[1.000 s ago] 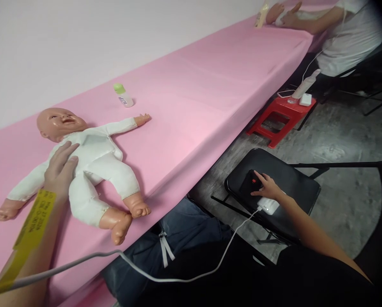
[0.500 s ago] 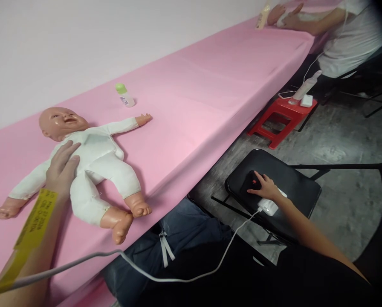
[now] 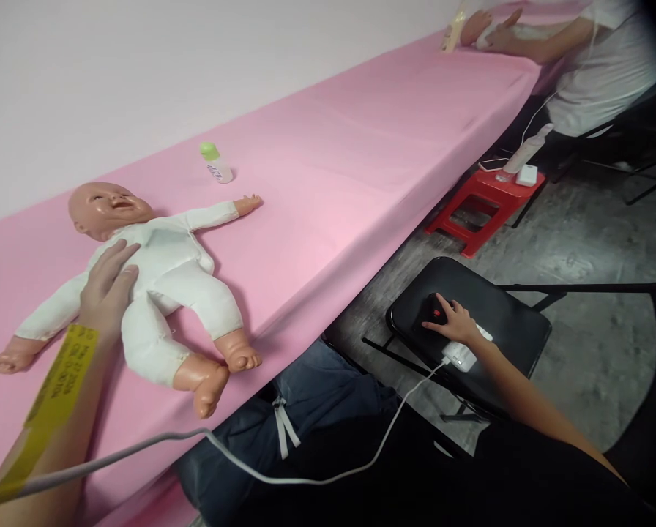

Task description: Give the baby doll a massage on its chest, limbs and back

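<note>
Doll (image 3: 166,256) lies face-up, partly under the left hand (image 3: 105,287).

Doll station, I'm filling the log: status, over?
Left hand resting on doll. Right hand at black device. Doll face-up on pink cloth. White cord across foreground.

The left hand (image 3: 107,289) lies flat; the right hand (image 3: 458,322) is spread, palm down.
</note>
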### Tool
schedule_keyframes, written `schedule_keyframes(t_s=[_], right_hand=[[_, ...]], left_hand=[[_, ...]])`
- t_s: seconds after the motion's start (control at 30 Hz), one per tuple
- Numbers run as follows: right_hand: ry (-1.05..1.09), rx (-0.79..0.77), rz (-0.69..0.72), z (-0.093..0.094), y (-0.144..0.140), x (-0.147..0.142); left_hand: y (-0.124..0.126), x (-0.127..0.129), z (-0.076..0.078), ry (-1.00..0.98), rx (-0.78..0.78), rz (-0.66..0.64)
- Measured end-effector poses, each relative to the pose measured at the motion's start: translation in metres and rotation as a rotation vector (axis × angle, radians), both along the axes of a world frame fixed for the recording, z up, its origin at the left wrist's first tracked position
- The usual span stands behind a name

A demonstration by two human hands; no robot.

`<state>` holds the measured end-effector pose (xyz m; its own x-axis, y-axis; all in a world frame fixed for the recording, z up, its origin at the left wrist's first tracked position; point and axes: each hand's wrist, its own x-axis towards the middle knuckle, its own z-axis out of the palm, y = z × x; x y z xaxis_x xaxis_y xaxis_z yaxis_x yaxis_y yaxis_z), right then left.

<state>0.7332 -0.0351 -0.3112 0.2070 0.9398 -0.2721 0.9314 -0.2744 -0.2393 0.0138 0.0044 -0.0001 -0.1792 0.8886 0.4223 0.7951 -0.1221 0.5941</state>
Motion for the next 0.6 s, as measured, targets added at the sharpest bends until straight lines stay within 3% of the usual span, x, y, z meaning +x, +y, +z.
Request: schedule_keyframes(t_s=[0.6], right_hand=[[0.085,-0.013,0.027,-0.004,0.006,0.029]], left_hand=[[0.001,-0.001,-0.002,0.043,0.015,0.002]])
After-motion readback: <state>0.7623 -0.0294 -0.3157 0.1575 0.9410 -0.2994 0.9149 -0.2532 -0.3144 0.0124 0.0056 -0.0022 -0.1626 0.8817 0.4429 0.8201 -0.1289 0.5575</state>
